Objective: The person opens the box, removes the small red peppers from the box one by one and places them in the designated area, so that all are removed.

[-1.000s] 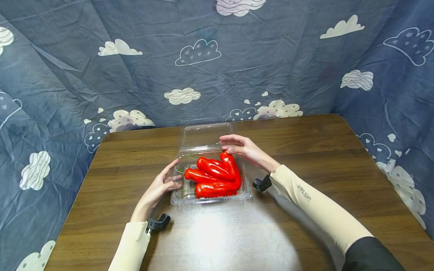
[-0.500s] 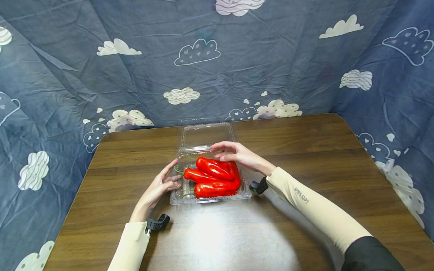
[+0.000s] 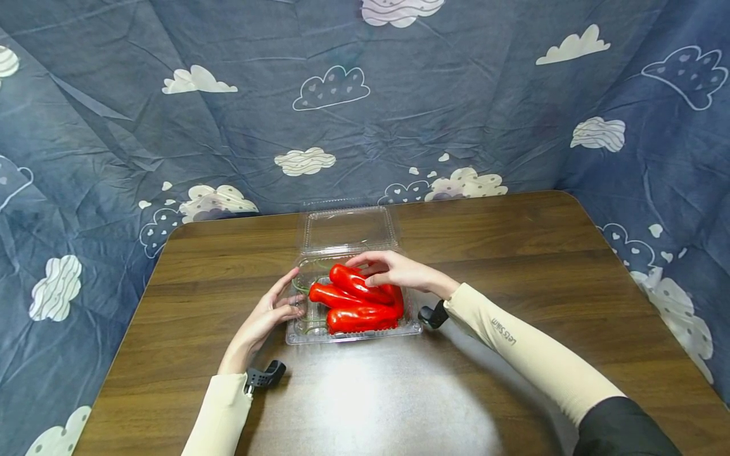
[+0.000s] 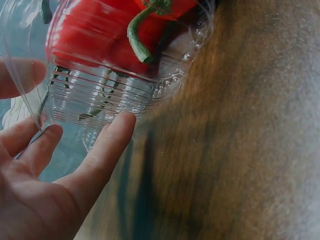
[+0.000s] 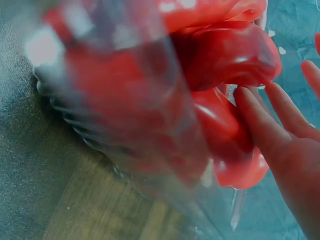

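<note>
Several red peppers (image 3: 353, 316) with green stems lie in a clear plastic clamshell container (image 3: 353, 337). Its clear lid (image 3: 349, 229) is folded back behind it. My left hand (image 3: 263, 324) is at the container's left side, fingers extended; in the left wrist view the thumb (image 4: 107, 145) touches the ribbed wall. Over the back right of the peppers is my right hand (image 3: 399, 272), its fingers reaching along the rearmost pepper (image 3: 350, 278) and the thumb on its front. Fingertips (image 5: 250, 107) touch a pepper in the right wrist view, fairly straight. The lower fingers are partly hidden.
The container sits on a brown wooden table (image 3: 502, 240), near its back edge. A dark blue cloth (image 3: 239, 139) with cloud prints hangs behind and at the sides. Black straps with camera mounts (image 3: 267, 375) are on both wrists.
My right hand has moved left and down from the back right corner onto the rearmost pepper. The upright pepper end there has dropped lower. My left hand stays in place.
</note>
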A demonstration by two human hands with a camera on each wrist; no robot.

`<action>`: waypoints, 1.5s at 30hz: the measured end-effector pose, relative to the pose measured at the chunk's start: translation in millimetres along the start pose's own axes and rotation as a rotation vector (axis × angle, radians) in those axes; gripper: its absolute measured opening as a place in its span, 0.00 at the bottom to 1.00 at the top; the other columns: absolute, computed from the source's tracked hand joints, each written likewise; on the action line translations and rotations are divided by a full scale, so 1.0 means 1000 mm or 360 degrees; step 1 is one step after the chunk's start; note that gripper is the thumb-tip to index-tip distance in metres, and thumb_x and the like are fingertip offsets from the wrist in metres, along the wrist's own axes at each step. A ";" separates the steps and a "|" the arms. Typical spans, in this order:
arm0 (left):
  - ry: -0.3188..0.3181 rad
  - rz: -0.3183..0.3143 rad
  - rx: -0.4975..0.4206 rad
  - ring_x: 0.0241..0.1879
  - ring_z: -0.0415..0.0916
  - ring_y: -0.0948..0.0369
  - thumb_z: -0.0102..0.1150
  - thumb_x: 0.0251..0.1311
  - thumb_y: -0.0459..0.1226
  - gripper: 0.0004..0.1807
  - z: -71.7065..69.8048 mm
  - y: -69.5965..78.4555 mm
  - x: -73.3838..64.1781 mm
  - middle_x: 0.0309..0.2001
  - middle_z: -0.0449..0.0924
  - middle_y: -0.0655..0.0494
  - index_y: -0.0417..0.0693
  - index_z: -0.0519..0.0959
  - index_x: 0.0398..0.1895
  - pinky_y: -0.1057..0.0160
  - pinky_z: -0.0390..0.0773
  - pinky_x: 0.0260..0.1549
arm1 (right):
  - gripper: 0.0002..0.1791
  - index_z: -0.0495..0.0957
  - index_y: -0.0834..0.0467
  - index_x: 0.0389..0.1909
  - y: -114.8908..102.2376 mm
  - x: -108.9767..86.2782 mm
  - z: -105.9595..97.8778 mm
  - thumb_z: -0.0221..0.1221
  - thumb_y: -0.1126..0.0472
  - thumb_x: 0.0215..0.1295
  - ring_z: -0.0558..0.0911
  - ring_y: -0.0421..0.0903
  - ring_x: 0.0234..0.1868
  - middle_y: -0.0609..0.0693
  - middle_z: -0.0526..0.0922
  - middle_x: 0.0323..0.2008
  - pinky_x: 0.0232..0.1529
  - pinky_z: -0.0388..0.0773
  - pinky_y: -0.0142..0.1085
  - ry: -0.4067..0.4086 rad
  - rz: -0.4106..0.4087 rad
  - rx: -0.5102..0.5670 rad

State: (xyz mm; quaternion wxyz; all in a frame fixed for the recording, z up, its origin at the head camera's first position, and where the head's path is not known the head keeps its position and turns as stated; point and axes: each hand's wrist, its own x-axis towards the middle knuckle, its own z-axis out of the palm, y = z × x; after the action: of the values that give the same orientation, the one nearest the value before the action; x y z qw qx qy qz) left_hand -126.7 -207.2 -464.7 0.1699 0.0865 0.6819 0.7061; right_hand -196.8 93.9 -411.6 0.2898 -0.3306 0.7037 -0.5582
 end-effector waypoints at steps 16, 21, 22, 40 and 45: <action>0.0007 -0.0009 0.0021 0.55 0.68 0.42 0.44 0.59 0.19 0.41 0.000 0.001 0.000 0.75 0.37 0.44 0.43 0.46 0.76 0.60 0.77 0.47 | 0.26 0.72 0.60 0.62 -0.002 0.003 0.001 0.58 0.70 0.61 0.71 0.49 0.59 0.54 0.72 0.61 0.60 0.67 0.44 -0.0121 0.0057 -0.0387; 0.0006 -0.0012 0.0023 0.55 0.68 0.42 0.45 0.58 0.20 0.41 0.000 0.001 -0.001 0.75 0.37 0.44 0.43 0.45 0.76 0.60 0.77 0.47 | 0.26 0.73 0.61 0.62 -0.001 0.004 0.002 0.58 0.71 0.60 0.70 0.50 0.61 0.56 0.71 0.62 0.62 0.66 0.43 -0.0156 0.0035 -0.0494; 0.0006 -0.0011 0.0022 0.55 0.67 0.41 0.45 0.58 0.20 0.41 0.000 0.001 -0.001 0.75 0.37 0.44 0.43 0.45 0.76 0.60 0.77 0.47 | 0.26 0.73 0.60 0.61 -0.001 0.004 0.002 0.58 0.72 0.59 0.70 0.50 0.61 0.57 0.71 0.62 0.61 0.67 0.43 -0.0156 0.0040 -0.0505; 0.0009 -0.0001 -0.0001 0.60 0.60 0.36 0.43 0.58 0.19 0.41 0.001 0.001 -0.001 0.75 0.34 0.44 0.42 0.44 0.76 0.60 0.77 0.48 | 0.30 0.76 0.57 0.59 0.000 0.000 -0.003 0.57 0.77 0.53 0.70 0.49 0.42 0.50 0.76 0.53 0.40 0.72 0.34 -0.0012 0.0070 -0.0291; 0.0006 0.0000 -0.0001 0.61 0.59 0.35 0.44 0.58 0.20 0.42 0.001 0.001 0.000 0.75 0.34 0.45 0.43 0.44 0.76 0.62 0.77 0.47 | 0.31 0.75 0.58 0.60 0.000 -0.002 -0.005 0.56 0.77 0.53 0.71 0.50 0.46 0.51 0.75 0.58 0.44 0.71 0.35 0.0014 0.0045 -0.0199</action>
State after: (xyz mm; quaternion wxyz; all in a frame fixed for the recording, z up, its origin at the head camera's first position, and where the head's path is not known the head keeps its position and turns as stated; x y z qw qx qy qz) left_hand -126.4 -206.8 -464.1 0.1688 0.0852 0.6820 0.7065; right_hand -199.6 98.5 -410.5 0.2732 -0.3357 0.7431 -0.5104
